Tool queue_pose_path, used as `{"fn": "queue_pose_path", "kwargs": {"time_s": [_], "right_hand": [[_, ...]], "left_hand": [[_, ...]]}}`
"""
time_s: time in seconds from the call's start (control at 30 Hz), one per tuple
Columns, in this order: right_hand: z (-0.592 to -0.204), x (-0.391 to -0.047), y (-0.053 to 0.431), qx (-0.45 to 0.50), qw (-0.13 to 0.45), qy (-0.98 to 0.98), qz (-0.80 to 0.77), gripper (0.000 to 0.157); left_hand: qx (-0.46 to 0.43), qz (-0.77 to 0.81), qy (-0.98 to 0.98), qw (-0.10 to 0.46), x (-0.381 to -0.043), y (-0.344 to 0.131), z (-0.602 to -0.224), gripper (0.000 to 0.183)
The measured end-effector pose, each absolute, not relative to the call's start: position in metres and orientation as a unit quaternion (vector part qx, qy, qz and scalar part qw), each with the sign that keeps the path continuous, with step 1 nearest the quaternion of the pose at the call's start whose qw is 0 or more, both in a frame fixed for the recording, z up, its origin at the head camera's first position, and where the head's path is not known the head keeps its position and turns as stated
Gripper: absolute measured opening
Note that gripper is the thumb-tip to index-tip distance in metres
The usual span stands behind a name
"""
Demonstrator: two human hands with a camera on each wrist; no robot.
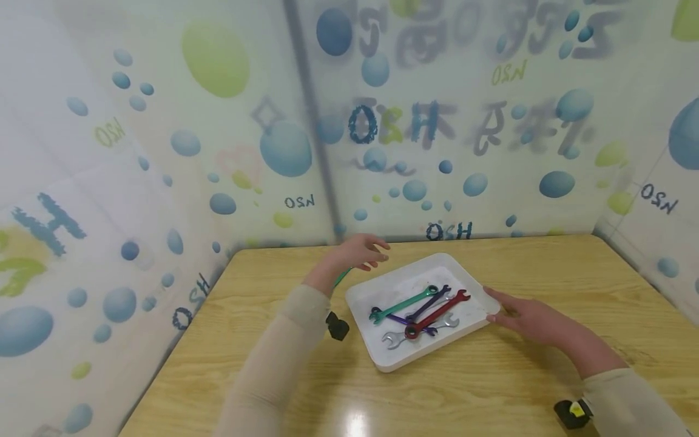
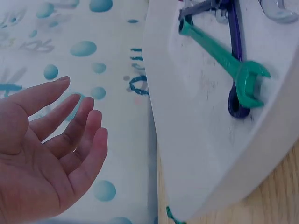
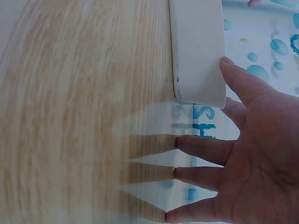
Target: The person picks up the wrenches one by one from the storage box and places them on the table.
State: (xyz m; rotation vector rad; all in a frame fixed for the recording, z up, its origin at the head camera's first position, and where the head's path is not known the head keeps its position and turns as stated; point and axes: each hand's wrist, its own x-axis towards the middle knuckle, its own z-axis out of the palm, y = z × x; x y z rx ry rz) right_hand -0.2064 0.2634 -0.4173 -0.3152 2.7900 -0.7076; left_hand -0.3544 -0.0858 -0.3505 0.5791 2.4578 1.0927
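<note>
A white tray [image 1: 364, 340] rests on the wooden table, holding several wrenches. Among them are a green wrench [image 1: 404, 304], a red wrench [image 1: 438, 313], a silver wrench [image 1: 394, 340] and a dark purple wrench [image 1: 428, 303], overlapping one another. My left hand [image 1: 357, 252] hovers off the tray's back left corner, fingers loosely bent, palm bare in the left wrist view. At the right corner, my right hand [image 1: 526, 318] holds the tray between thumb and index finger. Its other fingers [image 3: 201, 145] are spread, tips down at the tabletop.
A thin green item [image 1: 343, 277] lies behind the tray, partly hidden by my left hand; its kind is unclear. Printed walls [image 1: 382, 200] border the table [image 1: 262, 279] at the back and sides. Dark devices [image 1: 337, 328] show at both wrists.
</note>
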Motion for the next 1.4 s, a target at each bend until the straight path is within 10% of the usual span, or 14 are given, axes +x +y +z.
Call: {"fn": "queue_pose_path", "kwargs": {"time_s": [1.4], "right_hand": [[-0.416, -0.207, 0.262, -0.091, 0.131, 0.958, -0.237, 0.077]], "left_hand": [[0.216, 0.286, 0.894, 0.27, -0.34, -0.017, -0.409, 0.019]]}}
